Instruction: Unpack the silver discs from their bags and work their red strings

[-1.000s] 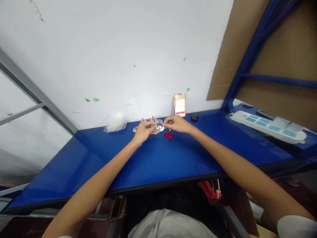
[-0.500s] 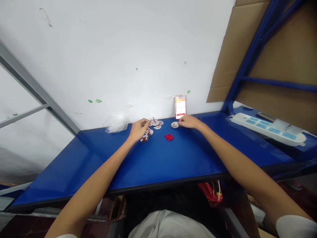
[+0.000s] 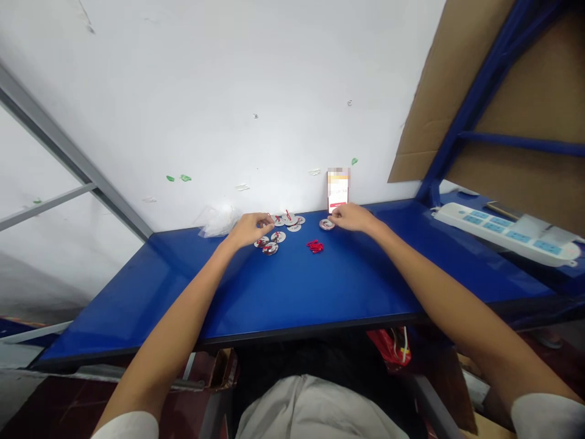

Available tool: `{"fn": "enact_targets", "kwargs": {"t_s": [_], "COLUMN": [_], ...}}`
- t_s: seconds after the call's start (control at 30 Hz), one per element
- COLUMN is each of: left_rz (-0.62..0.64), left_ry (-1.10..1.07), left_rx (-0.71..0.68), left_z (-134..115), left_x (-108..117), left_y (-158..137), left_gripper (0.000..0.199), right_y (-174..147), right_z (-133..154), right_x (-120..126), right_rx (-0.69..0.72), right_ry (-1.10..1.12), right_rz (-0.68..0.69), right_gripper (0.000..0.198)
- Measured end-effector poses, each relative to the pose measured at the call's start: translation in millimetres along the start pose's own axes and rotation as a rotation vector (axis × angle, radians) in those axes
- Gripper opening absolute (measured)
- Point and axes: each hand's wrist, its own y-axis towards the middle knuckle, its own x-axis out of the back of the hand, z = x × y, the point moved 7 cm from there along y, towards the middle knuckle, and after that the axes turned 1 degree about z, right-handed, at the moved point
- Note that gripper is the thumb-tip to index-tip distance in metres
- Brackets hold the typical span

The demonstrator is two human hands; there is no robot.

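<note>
My left hand [image 3: 251,230] is over the left group of round metal discs, thumb and fingers apart, holding nothing that I can see. Beneath it lie several shiny discs [image 3: 270,249] with red cords on them. More pale discs with red cords [image 3: 289,218] overlap just right of its fingertips, near the wall. My right hand [image 3: 351,217] is closed, with its fingertips at the right edge of a separate round disc [image 3: 326,224], possibly a small stack. Between the hands, closer to me, sits a small bundle of red cords [image 3: 315,246].
A lit phone [image 3: 338,190] leans on the wall behind my right hand. Crumpled clear plastic [image 3: 218,221] lies at the left rear of the blue table [image 3: 274,299]. A white power strip [image 3: 507,235] is on the right, beside a blue metal frame [image 3: 475,103] and cardboard.
My left hand has shifted left, and another disc with a red cord now shows below it. My right hand stays at the separate disc. The view has moved slightly.
</note>
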Motion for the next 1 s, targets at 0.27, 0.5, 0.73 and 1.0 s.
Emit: {"fn": "enact_targets", "kwargs": {"t_s": [0.27,0.5,0.73,1.0], "left_rz": [0.066,-0.071,-0.089,0.12], "left_ry": [-0.169,-0.805,-0.962,-0.951], "left_rx": [-0.009,0.111,0.136,0.072], "left_z": [-10,-39,-53,-58], "left_x": [-17,-22,-33,-44], "left_y": [-1,-6,-9,-10], "left_gripper": [0.013,0.04,0.043,0.048], "right_y": [-17,-32,-41,-54], "right_z": [43,100,113,126], "right_x": [17,-7,-5,2], "right_rx": [0.115,0.375,0.399,0.447], "right_ry": [0.112,0.644,0.645,0.233], "right_rz": [-0.231,-0.085,-0.285,-0.285], "right_gripper": [0.035,0.026,0.016,0.008]}}
